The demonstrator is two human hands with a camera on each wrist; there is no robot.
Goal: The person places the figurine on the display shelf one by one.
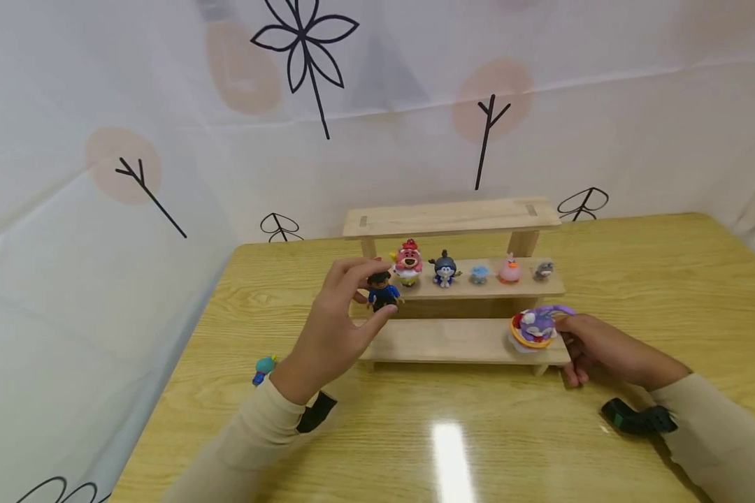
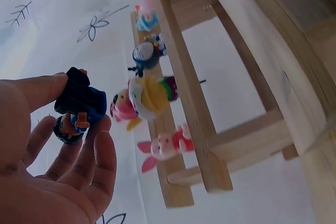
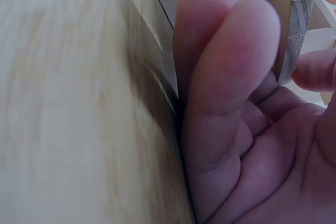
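Observation:
My left hand [image 1: 330, 325] pinches a small toy figure [image 1: 383, 292] with dark hair and blue clothes between thumb and fingers, in front of the middle step's left end. In the left wrist view, the figure [image 2: 81, 100] hangs head down from the fingertips. My right hand [image 1: 604, 349] grips the right end of the bottom step of a three-step wooden display shelf [image 1: 440, 342]. The right wrist view has the board's end [image 3: 294, 30] between thumb and curled fingers. Right by that hand, a purple figure in an orange-rimmed cup [image 1: 533, 330] sits on the bottom step.
Along the middle step stand a pink bear [image 1: 408, 263], a dark-haired figure [image 1: 444, 269], a small blue figure [image 1: 479, 274], a pink duck-like figure [image 1: 509, 270] and a grey one [image 1: 544, 271]. A pink piglet [image 2: 165, 146] is at the left end. A turquoise figure [image 1: 264, 368] lies on the table.

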